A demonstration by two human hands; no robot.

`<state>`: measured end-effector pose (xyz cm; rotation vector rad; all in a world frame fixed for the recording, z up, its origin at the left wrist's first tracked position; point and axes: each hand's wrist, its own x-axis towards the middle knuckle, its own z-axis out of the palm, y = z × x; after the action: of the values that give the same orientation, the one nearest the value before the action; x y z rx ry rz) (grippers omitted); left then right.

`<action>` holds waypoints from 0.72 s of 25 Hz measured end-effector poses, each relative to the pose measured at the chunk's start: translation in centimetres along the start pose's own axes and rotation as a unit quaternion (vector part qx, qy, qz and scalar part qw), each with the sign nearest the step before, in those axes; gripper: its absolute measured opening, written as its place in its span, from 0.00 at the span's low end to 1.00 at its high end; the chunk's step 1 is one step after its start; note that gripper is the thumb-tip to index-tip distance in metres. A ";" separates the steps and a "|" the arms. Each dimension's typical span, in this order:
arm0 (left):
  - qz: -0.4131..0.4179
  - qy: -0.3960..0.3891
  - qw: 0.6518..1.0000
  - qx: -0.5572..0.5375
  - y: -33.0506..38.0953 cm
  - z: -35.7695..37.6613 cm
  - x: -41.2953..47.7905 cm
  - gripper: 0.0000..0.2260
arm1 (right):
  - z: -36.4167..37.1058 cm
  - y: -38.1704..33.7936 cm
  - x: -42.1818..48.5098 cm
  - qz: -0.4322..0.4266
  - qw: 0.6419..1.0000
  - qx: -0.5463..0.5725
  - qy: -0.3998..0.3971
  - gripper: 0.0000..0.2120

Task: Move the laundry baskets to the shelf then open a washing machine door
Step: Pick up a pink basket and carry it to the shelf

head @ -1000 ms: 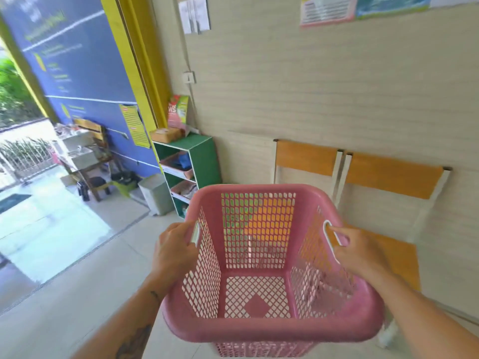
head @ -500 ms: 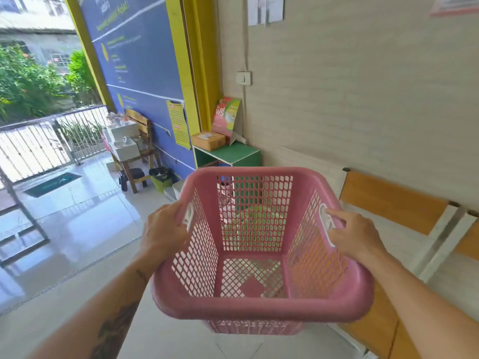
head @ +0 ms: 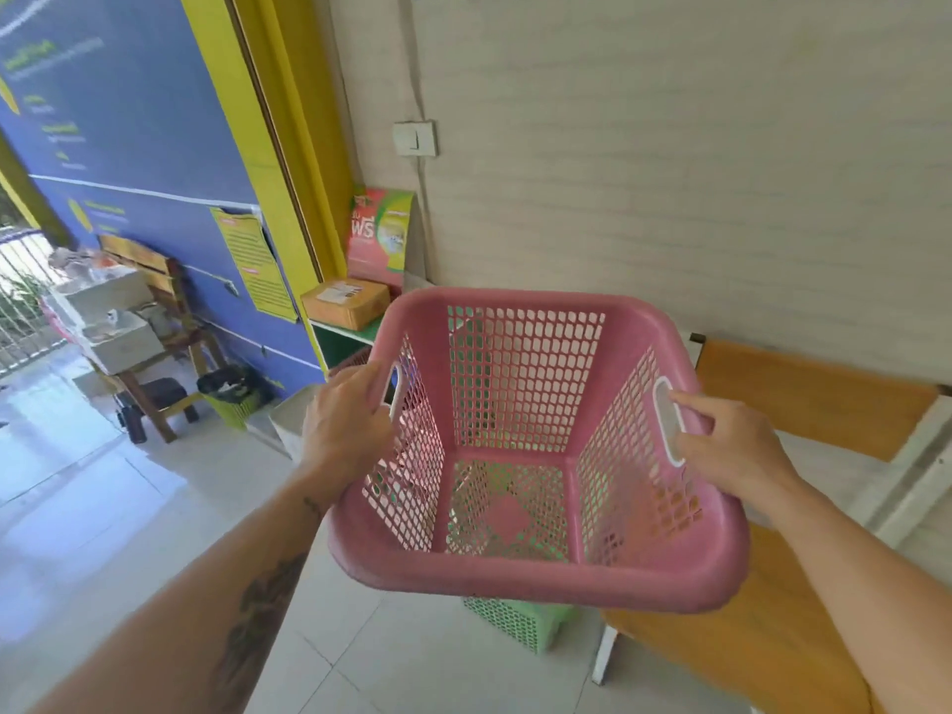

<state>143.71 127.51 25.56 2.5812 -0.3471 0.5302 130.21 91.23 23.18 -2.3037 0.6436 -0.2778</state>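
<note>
I carry an empty pink mesh laundry basket (head: 525, 574) in the air in front of me. My left hand (head: 345, 425) grips its left white handle and my right hand (head: 731, 445) grips its right white handle. Below the basket, a green mesh basket (head: 520, 620) stands on the floor, mostly hidden by the pink one. The green shelf (head: 345, 337) stands against the wall just beyond the basket, largely covered by it. No washing machine is in view.
A cardboard box (head: 345, 301) and a pink-green detergent pack (head: 381, 234) sit on the shelf top. An orange bench (head: 803, 399) runs along the wall at right. A grey bin (head: 288, 425) stands by the shelf; a wooden chair with boxes (head: 129, 322) farther left.
I have moved closer to the green shelf with the pink basket. The view has swung left and down, and a green basket now shows on the floor beneath it.
</note>
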 end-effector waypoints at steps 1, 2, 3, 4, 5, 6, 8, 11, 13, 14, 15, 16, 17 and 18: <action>0.012 -0.003 1.000 -0.005 -0.1 1.3 1.7 0.11 | 0.4 0.1 1.3 0.008 1.000 0.001 0.008 0.32; 0.024 -0.006 1.000 -0.011 0.0 2.5 3.2 0.11 | 0.9 0.4 2.6 0.015 1.000 0.006 0.015 0.33; 0.033 -0.010 0.999 -0.014 0.0 3.8 4.5 0.10 | 1.4 0.7 3.7 0.025 0.999 0.012 0.020 0.33; 0.040 -0.015 0.999 -0.019 -0.1 5.1 5.7 0.11 | 2.1 1.1 4.6 0.039 0.999 0.016 0.022 0.32; 0.048 -0.019 0.998 -0.025 -0.3 6.4 7.1 0.12 | 2.8 1.5 5.7 0.053 0.998 0.016 0.023 0.31; 0.054 -0.028 0.998 -0.029 -0.6 7.7 8.4 0.13 | 3.5 1.7 6.6 0.068 0.997 0.013 0.023 0.30; 0.066 -0.058 0.996 -0.027 -1.2 10.3 10.5 0.17 | 5.1 2.3 7.8 0.102 0.995 -0.001 0.011 0.30; 0.084 -0.114 0.989 -0.033 -3.0 15.6 13.7 0.20 | 8.3 3.9 9.8 0.174 0.985 -0.016 -0.014 0.33; 0.096 -0.155 0.982 -0.048 -4.4 19.9 15.4 0.22 | 11.4 5.3 11.2 0.218 0.975 -0.029 -0.023 0.35; 0.102 -0.176 0.977 -0.057 -5.2 22.1 16.2 0.24 | 13.1 6.1 12.0 0.237 0.971 -0.033 -0.026 0.35; 0.105 -0.205 0.971 -0.064 -6.0 24.8 17.0 0.25 | 15.1 7.1 13.0 0.258 0.965 -0.038 -0.026 0.35; 0.101 -0.234 0.965 -0.070 -6.9 27.3 17.6 0.26 | 16.9 7.9 13.8 0.277 0.959 -0.047 -0.027 0.35; 0.090 -0.260 0.959 -0.071 -7.9 29.5 18.1 0.26 | 18.7 8.5 14.5 0.294 0.954 -0.057 -0.032 0.36; 0.072 -0.286 0.953 -0.072 -8.9 31.8 18.3 0.25 | 20.4 9.1 15.2 0.312 0.947 -0.065 -0.042 0.36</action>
<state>172.73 116.49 4.01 2.5314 -0.7387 -0.2088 147.39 89.71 2.38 -2.0863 1.3289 0.1665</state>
